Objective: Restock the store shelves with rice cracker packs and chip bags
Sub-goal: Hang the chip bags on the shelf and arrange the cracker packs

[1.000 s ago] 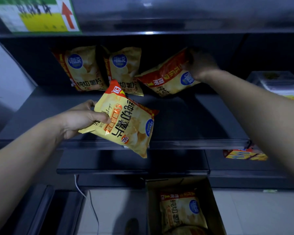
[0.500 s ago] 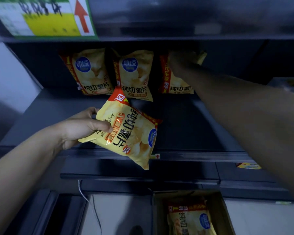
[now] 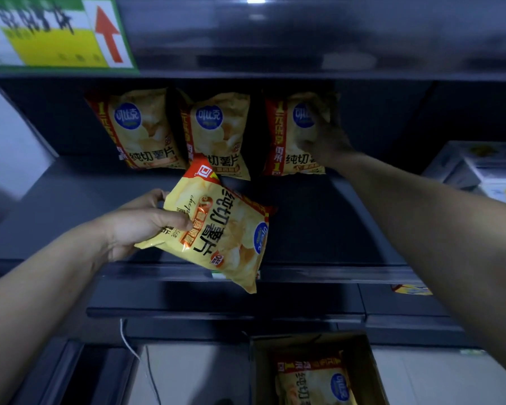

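Three yellow chip bags stand upright in a row at the back of the dark shelf (image 3: 70, 206): a left bag (image 3: 138, 127), a middle bag (image 3: 219, 133) and a right bag (image 3: 287, 135). My right hand (image 3: 323, 133) reaches deep into the shelf and lies over the right bag's front; whether its fingers curl round the bag is hard to tell in the dark. My left hand (image 3: 138, 223) grips the edge of a fourth yellow chip bag (image 3: 222, 226), held tilted above the shelf's front edge.
A cardboard box (image 3: 365, 361) on the floor below holds more chip bags (image 3: 313, 381). White packs (image 3: 479, 168) sit at the shelf's right end. A green and yellow sign with a red arrow (image 3: 56, 33) hangs on the shelf above. A white cable (image 3: 129, 346) trails down.
My right hand carried the third bag from a tilted position into the back of the shelf, and it now stands upright beside the other two. My left hand kept its bag nearly still.
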